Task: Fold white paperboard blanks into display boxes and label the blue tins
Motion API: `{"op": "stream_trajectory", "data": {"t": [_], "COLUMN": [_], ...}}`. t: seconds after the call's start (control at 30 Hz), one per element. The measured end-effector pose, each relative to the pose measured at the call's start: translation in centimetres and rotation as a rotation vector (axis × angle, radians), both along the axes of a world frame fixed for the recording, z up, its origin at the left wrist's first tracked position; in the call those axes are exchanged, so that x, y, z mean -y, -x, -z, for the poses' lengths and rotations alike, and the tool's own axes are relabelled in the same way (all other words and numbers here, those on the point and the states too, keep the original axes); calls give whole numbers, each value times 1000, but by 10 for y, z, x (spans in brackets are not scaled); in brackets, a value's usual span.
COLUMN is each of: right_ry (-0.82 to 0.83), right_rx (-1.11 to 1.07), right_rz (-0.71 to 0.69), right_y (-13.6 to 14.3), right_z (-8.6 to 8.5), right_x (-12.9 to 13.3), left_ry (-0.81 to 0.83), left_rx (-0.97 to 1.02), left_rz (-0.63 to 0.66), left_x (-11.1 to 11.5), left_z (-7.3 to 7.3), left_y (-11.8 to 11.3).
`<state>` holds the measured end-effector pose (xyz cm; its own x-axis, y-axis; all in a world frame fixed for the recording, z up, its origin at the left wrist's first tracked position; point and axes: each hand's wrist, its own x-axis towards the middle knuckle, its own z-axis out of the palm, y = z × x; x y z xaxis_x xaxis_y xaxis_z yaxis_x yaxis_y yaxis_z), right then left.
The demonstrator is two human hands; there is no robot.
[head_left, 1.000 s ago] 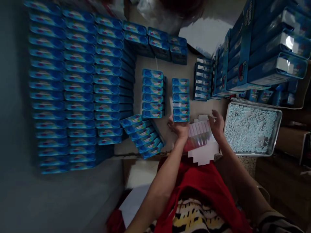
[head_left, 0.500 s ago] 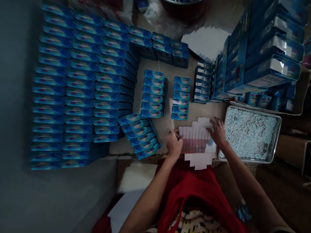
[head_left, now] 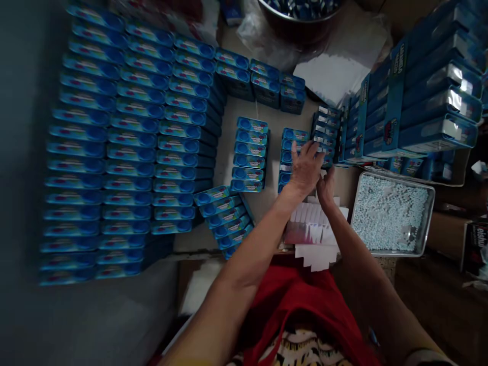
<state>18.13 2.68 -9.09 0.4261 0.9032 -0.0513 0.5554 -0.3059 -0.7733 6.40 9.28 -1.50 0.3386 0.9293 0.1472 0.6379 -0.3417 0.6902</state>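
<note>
My left hand [head_left: 306, 170] reaches over the blue boxes with its fingers spread. It lies between a short row of small blue boxes [head_left: 295, 134] and a second row [head_left: 325, 127] with white ends on the right, its fingertips on or just over that second row. Close beside it, my right hand [head_left: 327, 189] is at the near end of the second row, fingers stretched forward. Below both hands lies an unfolded carton sheet [head_left: 312, 234] with stepped white flaps and a pinkish shiny middle, partly hidden by my right arm.
Stacked blue boxes [head_left: 125, 168] fill the left side. Another short row [head_left: 249, 155] and a slanted row [head_left: 224, 218] stand nearer. At right are larger blue cartons [head_left: 415, 112] and a metal tray [head_left: 430, 218] of pale blue pellets. A metal bowl [head_left: 301, 25] stands at the back.
Both hands have left the carton sheet and moved forward to the small blue box rows. My left hand has also shifted right, and the view has tilted slightly.
</note>
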Motion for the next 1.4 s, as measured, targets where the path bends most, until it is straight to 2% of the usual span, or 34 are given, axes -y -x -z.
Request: {"op": "stream_trajectory", "data": {"t": [0.03,0.1,0.2,0.27,0.33,0.43,0.53,0.67,0.77,0.83,0.9,1.0,1.07,1.17,1.23,1.3,1.4], "right_ry": [5,37,113,151,153,124,101,91,154,186,198,199,201,221,227,238,244], "right_rx": [-17,-3,55,79,107,131,143,273,421,478,481,466,467,429,341,163,-233], "right_rz": [32,77,20,-56,-98,-71,-16,95,-49,-171,-217,-144,-94,-123,-133,-98,-29], "right_y": [4,7,3,0,-1,-10,-46,-114,-131,-121,-102,-82,-79,-84,-88,-88,-86], "right_z": [4,9,11,10,9,4,-6,-27,-44,-54,-60,-61,-57,-47,-40,-31,-18], "right_x": [0,3,15,27,40,64,89,117,134,145,159,182,194,202,198,188,169], "left_ry": [-5,-30,-32,19,81,143,199,313,384,405,400,370,384,509,587,618,646], "left_rx": [-2,13,16,-1,-5,19,38,20,-61,-145,-231,-320,-327,-287,-275,-275,-224], "left_rz": [-9,-73,-137,-98,-26,46,80,114,173,248,339,468,502,498,497,486,436], "left_x": [-2,11,55,81,97,100,104,132,149,150,143,131,125,120,118,117,117], "left_z": [4,11,14,12,9,2,2,15,28,37,45,57,64,67,65,63,62], "left_y": [7,29,61,68,64,46,36,39,31,15,-4,-29,-37,-36,-28,-18,-6]}}
